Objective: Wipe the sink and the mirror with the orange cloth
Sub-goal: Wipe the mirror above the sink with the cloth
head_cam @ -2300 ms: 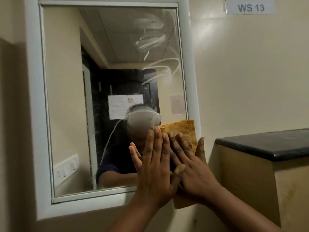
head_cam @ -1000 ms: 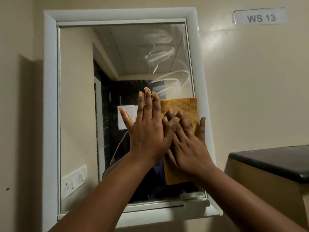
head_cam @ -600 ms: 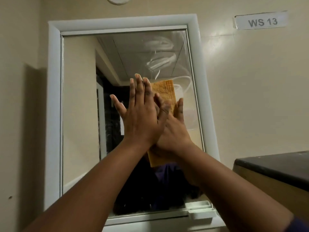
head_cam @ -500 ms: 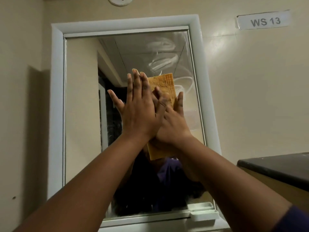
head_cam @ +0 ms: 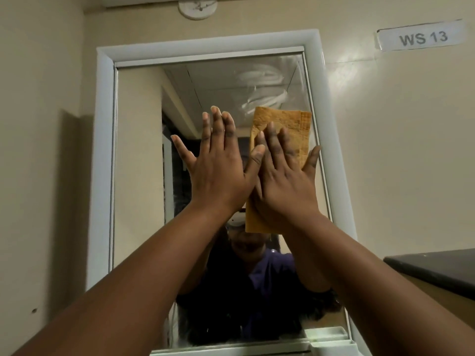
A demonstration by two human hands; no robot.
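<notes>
The folded orange cloth [head_cam: 285, 122] lies flat against the white-framed mirror [head_cam: 138, 176], in the upper right part of the glass by the frame. My right hand [head_cam: 285, 183] presses on it with straight fingers and covers its middle. My left hand [head_cam: 221, 176] lies flat on the bare glass just to the left, fingers apart, with its thumb tip touching the cloth's left edge. White smear streaks [head_cam: 262, 88] show on the glass above the cloth. The sink is out of view.
A dark counter top [head_cam: 437, 268] juts in at the lower right. A small white ledge [head_cam: 326, 332] sits at the mirror's lower right corner. A "WS 13" label [head_cam: 421, 37] and a round white fitting [head_cam: 198, 7] are on the wall.
Both hands and the cloth have slid up the glass from the lower right, then back toward the right frame. My left hand has come off the right hand onto bare glass.
</notes>
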